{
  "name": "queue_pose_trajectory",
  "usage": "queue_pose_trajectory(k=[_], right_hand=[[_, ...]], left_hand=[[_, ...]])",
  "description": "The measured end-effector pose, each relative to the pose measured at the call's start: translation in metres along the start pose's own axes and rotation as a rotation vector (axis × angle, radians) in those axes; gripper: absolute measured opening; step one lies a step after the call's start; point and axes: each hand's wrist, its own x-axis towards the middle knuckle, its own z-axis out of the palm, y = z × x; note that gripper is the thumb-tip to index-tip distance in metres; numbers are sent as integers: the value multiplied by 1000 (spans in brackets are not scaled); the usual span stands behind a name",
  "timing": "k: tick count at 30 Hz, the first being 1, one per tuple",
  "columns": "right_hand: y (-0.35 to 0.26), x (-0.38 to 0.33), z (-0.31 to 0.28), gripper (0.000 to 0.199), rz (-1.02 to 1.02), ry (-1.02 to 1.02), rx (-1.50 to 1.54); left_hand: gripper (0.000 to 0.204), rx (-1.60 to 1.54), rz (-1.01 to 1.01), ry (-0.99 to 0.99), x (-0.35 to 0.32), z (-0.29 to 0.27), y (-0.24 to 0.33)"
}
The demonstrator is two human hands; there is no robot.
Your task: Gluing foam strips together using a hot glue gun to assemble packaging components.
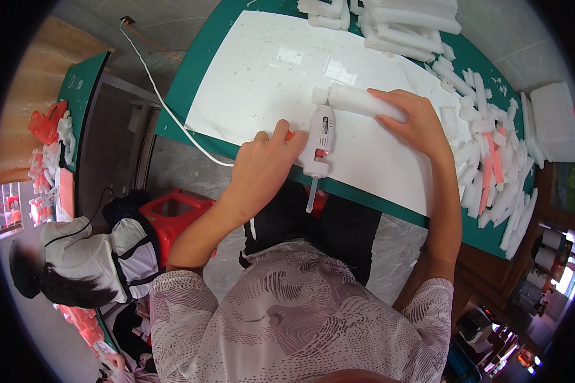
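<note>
Two hands: one glue gun [319, 137], one foam roll [361, 102].

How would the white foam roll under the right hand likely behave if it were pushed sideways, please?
The white foam roll looks round, so it would probably roll on the glossy white board. Being foam, it is likely light and easily dented; the right hand steadies it.

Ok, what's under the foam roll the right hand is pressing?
The white foam roll lies on the white board, which covers the green table. The right hand hides its far end; the glue gun, held by the left hand, meets its near end.
</note>
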Motion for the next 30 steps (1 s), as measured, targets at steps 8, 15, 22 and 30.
queue_pose_trajectory(k=[8, 15, 22, 30], right_hand=[[2, -1, 1, 46, -14, -4, -13], [5, -2, 3, 46, -42, 10, -29], [5, -1, 5, 46, -21, 9, -38], [5, -2, 6, 45, -27, 3, -43]], left_hand=[[15, -13, 19, -90, 8, -17, -1], [14, 6, 34, -124, 11, -24, 1], [16, 36, 37, -111, 8, -22, 3], [19, 87, 30, -99, 0, -21, 5]])
